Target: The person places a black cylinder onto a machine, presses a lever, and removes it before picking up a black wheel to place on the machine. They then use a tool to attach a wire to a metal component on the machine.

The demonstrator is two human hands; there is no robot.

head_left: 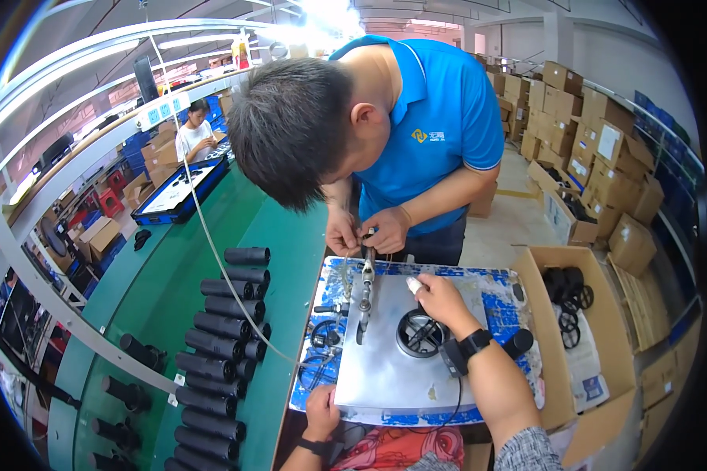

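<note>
My right hand (441, 302) is over a flat silver metal plate (381, 369), fingers curled, with a white cover on one fingertip. What lies under those fingers is hidden. Just below it, a black spoked wheel (421, 333) sits in a round opening of the plate. My left hand (320, 412) is closed at the plate's near left corner; its grip is hidden. A metal fitting with a lever (365, 294) stands at the plate's far left. Across from me, a co-worker in a blue shirt has both hands (369, 231) at the fitting's top.
Rows of black cylinders (212, 345) lie on the green bench (157, 267) at left. More black wheels (322, 334) lie left of the plate. An open carton (624, 369) with black wheels stands at right. A white cord (212, 235) hangs across the bench. Another person sits farther back.
</note>
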